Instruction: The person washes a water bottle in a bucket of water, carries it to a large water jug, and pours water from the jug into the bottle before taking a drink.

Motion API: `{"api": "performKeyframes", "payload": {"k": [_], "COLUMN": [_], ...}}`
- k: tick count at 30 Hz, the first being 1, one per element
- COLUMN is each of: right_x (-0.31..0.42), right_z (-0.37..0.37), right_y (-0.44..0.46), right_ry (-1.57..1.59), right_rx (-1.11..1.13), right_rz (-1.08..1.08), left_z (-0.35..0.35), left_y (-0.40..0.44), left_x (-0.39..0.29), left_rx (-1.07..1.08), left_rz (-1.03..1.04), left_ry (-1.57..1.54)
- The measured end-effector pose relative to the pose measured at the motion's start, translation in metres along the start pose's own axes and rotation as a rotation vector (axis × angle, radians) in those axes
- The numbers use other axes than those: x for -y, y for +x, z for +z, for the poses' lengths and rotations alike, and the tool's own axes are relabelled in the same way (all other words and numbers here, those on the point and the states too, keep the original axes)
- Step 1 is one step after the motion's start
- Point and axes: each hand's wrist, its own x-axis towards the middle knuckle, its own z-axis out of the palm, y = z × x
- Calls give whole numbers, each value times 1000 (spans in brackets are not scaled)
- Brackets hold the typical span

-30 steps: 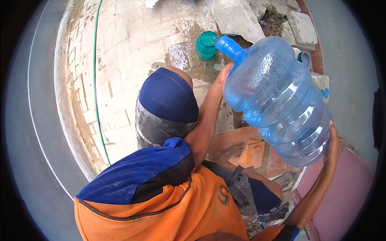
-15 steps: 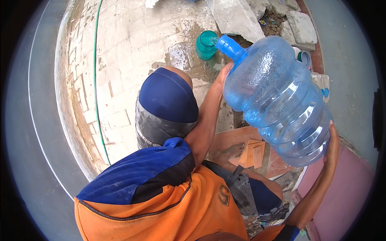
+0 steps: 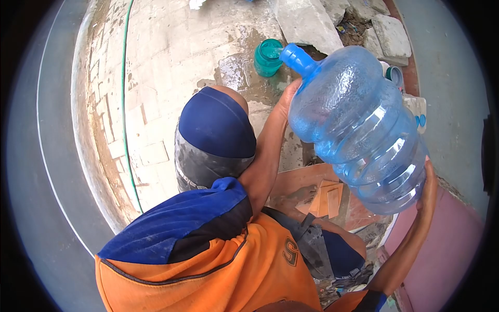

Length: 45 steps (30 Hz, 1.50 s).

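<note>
A large clear blue water jug (image 3: 358,130) is tilted, its neck pointing away to the upper left. My left hand (image 3: 289,98) supports it from beneath near the neck, with most of the fingers hidden behind the plastic. My right hand (image 3: 429,183) grips the base end at the lower right. Water runs from the blue mouth into a green see-through plastic container (image 3: 267,62), which stands on the wet paving. The mouth is close to the container's rim.
A green hose (image 3: 125,93) runs along the paving at left. Broken concrete slabs (image 3: 306,23) lie at the top. An open-topped jar (image 3: 394,76) and blue caps (image 3: 420,120) are at the right. Orange-brown tile pieces (image 3: 326,199) lie below the jug.
Water keeps running from the jug into the green container. Both hands hold almost the same position, and the jug has barely shifted.
</note>
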Motion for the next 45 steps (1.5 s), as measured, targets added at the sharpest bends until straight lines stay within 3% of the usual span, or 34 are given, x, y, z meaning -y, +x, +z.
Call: {"api": "performKeyframes", "payload": {"k": [45], "right_x": [0], "right_z": [10], "right_y": [3], "right_ry": [-11], "right_rx": [-17], "right_rz": [3], "left_z": [-1], "left_y": [-1], "left_x": [-6], "left_rx": [-16], "left_rz": [20], "left_ry": [85]}}
